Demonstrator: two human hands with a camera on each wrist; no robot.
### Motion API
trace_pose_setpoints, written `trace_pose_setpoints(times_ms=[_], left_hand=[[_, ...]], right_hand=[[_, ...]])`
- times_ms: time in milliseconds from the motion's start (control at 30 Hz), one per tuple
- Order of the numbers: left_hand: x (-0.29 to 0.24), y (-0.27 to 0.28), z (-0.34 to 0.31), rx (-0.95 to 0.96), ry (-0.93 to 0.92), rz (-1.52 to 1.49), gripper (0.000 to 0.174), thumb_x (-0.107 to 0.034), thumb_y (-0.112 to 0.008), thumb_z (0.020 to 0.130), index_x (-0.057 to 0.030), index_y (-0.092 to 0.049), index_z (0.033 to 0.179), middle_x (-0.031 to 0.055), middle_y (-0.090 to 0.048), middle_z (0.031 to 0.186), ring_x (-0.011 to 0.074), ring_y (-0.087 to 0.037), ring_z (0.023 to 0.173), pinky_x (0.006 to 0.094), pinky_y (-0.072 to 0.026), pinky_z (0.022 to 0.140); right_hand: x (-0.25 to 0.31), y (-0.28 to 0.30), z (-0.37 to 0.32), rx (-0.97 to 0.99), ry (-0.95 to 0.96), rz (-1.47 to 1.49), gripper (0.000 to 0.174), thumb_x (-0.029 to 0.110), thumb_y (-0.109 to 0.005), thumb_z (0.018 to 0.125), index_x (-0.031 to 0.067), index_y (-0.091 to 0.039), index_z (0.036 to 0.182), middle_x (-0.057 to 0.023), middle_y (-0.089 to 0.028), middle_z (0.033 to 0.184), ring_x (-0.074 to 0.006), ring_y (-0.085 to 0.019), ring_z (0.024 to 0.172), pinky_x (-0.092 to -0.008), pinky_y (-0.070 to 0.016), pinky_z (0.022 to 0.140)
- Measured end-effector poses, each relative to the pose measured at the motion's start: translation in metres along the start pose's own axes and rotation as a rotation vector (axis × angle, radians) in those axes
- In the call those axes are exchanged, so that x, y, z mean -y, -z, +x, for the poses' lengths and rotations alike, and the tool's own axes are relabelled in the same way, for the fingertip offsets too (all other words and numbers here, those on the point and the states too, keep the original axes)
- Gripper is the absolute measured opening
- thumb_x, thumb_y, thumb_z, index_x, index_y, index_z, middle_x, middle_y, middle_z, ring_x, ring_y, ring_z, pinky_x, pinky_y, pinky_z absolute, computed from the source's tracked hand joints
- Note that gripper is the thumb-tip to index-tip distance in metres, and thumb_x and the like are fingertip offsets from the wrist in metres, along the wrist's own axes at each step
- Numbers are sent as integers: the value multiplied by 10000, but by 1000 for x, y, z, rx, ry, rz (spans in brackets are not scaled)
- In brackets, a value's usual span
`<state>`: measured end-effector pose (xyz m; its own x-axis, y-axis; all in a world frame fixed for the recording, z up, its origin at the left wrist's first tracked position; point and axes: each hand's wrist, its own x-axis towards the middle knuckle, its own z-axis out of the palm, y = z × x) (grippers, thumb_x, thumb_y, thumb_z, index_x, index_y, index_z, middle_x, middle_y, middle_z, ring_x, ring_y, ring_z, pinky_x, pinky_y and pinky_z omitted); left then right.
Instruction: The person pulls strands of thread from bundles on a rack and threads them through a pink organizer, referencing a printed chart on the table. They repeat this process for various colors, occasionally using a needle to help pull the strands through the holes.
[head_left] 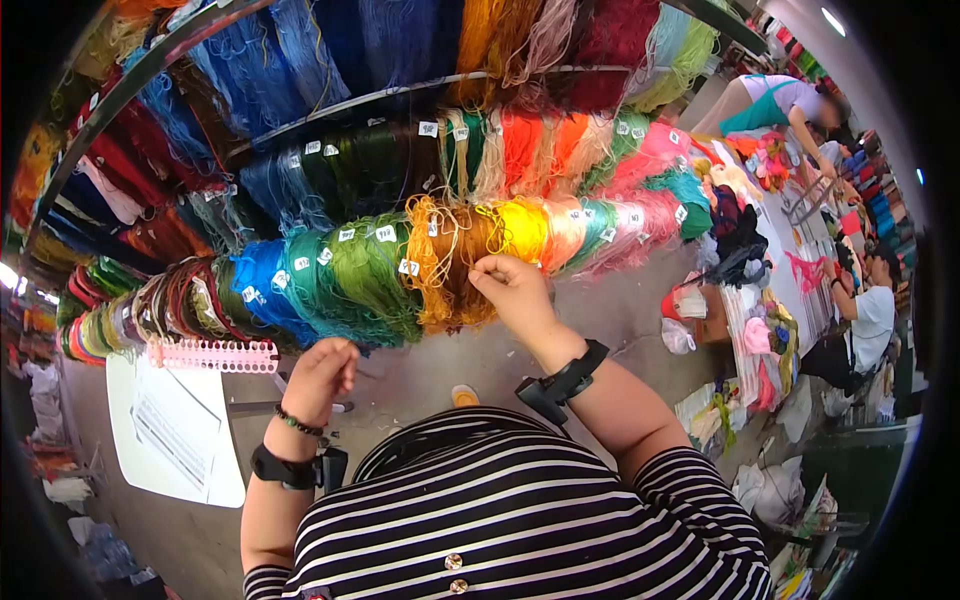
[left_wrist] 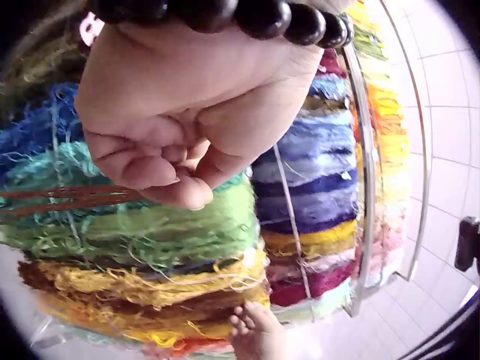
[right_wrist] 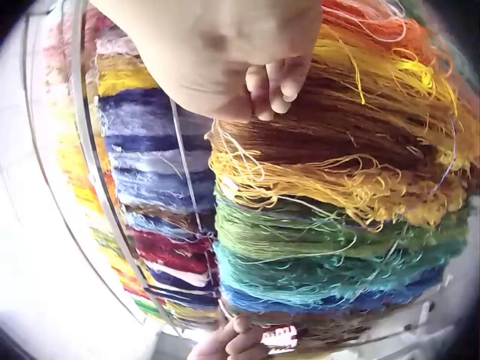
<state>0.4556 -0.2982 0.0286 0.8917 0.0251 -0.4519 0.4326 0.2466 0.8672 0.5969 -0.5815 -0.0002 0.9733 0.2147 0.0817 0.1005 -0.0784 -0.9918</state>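
Observation:
My right hand point(head_left: 515, 297) is at the brown thread skein point(head_left: 460, 255) on the rail, its thumb and index finger pinching at the strands. In the right wrist view its curled fingers point(right_wrist: 279, 88) lie against the brown strands. My left hand point(head_left: 322, 375) is lower, in front of the blue and teal skeins point(head_left: 300, 268), with fingers curled. The left wrist view shows several reddish-brown threads point(left_wrist: 71, 196) running to that hand's curled fingers, which hold them. Golden-yellow skeins point(right_wrist: 300, 176) and green skeins point(right_wrist: 285, 229) hang beside the brown one, many with white number tags.
A pink perforated strip point(head_left: 215, 355) lies by a white board point(head_left: 175, 430) with printed sheets at the left. More skeins point(head_left: 390, 50) hang on upper rails. On the right stands a table point(head_left: 795, 270) heaped with yarn, with two people beside it.

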Motion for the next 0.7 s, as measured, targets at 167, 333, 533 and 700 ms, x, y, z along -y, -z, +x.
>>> trace_pose_setpoints(times_ms=[167,333,533,700], left_hand=[[-35,-61,26,134,25,51,131,-187,-531,969,-81,-591,924,-26,-534,675,73,-478,561,190,-365,529],[-43,-99,48,207,8,98,142,-196,-517,972,-86,-599,935,-54,-527,668,44,-462,552,174,-334,506],[-48,-126,63,210,3,60,203,-212,-501,983,-64,-635,1019,-67,-495,650,33,-435,549,178,-309,497],[-50,-145,73,160,-25,58,238,-210,-515,983,-47,-642,1101,-76,-469,638,25,-405,547,178,-293,501]], right_hand=[[7,14,-2,91,-235,261,78,105,-652,885,44,-665,931,-6,-663,851,-75,-593,767,-206,-451,687],[23,15,-10,28,-351,428,88,125,-642,892,51,-668,932,-24,-676,903,-90,-623,803,-218,-468,703],[26,13,-14,13,-272,391,90,127,-642,894,51,-663,938,0,-650,862,-70,-585,745,-212,-443,663],[19,14,-16,61,-182,327,75,102,-646,891,42,-658,935,27,-607,810,-51,-536,721,-210,-416,634]])
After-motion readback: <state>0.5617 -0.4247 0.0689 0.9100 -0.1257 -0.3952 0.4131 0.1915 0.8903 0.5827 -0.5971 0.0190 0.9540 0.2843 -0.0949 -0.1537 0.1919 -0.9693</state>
